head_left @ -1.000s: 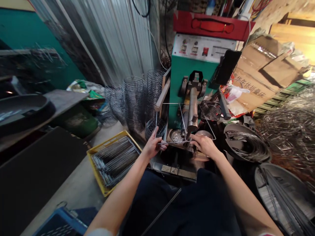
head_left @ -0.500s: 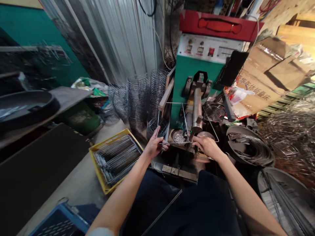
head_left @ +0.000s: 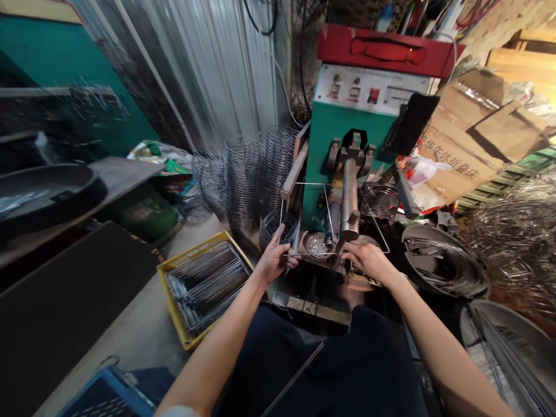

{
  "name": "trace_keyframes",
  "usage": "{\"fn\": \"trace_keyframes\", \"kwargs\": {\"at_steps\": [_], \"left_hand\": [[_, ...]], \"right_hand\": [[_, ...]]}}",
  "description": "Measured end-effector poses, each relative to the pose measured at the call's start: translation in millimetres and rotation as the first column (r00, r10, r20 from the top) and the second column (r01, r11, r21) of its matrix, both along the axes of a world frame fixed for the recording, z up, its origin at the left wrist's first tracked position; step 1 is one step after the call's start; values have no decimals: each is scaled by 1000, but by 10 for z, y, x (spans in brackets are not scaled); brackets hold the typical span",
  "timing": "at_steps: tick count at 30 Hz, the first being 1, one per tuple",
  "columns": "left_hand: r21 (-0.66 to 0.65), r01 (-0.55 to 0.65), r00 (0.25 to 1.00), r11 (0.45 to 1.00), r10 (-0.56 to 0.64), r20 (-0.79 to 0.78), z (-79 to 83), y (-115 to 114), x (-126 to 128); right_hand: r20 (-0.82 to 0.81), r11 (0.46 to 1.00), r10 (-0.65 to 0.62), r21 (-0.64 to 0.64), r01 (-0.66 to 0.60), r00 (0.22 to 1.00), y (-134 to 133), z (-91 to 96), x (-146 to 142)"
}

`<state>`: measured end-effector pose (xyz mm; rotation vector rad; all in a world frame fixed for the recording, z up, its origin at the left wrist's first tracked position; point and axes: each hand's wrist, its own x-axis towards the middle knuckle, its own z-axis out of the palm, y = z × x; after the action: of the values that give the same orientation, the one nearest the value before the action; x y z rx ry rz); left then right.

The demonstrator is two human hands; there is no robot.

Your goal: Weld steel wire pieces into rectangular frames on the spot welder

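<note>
- Wire frame (head_left: 328,208) sits just right of the centre of the view, its near wire by the lower end of the metal cylinder (head_left: 350,197) on the green machine (head_left: 339,127); whether they touch is too small to tell.
- Your left hand (head_left: 273,260) is clamped on the near left corner, and your right hand (head_left: 367,259) pinches the near wire beside the cylinder.
- Little has changed since half a second ago: the view tips slightly, while both hands keep their hold.
- That steadiness suggests you are still working the same spot.
</note>
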<state>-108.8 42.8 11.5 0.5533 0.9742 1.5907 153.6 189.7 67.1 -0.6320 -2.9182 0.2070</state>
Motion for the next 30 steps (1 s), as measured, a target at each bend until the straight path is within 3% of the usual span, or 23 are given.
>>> {"fn": "trace_keyframes", "kwargs": {"at_steps": [8, 12, 14, 16, 18, 20, 23, 25, 27, 29, 30], "left_hand": [[-4, -18, 1000, 1000, 18, -25, -81, 25, -32], [10, -12, 1000, 1000, 12, -22, -8, -43, 26], [16, -20, 1000, 1000, 20, -21, 11, -216, 138], [2, -25, 1000, 1000, 25, -11, -27, -506, 324], [-27, 11, 1000, 1000, -10, 26, -135, -864, 541], [-55, 88, 992, 995, -82, 92, -282, -1188, 702], [-76, 71, 980, 995, -55, 190, -409, -1401, 671], [-109, 26, 968, 994, 2, 251, -352, -1348, 468], [-171, 57, 958, 984, -5, 288, -188, -1239, 229], [-226, 163, 965, 960, -108, 240, 39, -1170, 75], [-257, 254, 959, 932, -208, 191, 159, -1164, 44]], "right_hand": [[-68, 998, -55, -28, 53, 996, -62, 24, -3], [-213, 968, -224, 66, 242, 951, -61, 50, 196], [-352, 896, -395, 57, 440, 849, -77, 19, 387], [-388, 816, -570, -162, 555, 724, -172, -68, 627], [-274, 694, -691, -508, 510, 669, -394, -219, 914], [-164, 512, -737, -769, 383, 656, -737, -421, 1244], [-85, 343, -760, -894, 287, 644, -1344, -708, 1775], [-19, 279, -773, -908, 313, 634, -1706, -786, 2070], [17, 250, -787, -905, 344, 616, -1994, -708, 2238], [-17, 272, -806, -898, 346, 592, -2179, -486, 2266], [-62, 311, -815, -886, 343, 577, -2212, -349, 2250]]}}
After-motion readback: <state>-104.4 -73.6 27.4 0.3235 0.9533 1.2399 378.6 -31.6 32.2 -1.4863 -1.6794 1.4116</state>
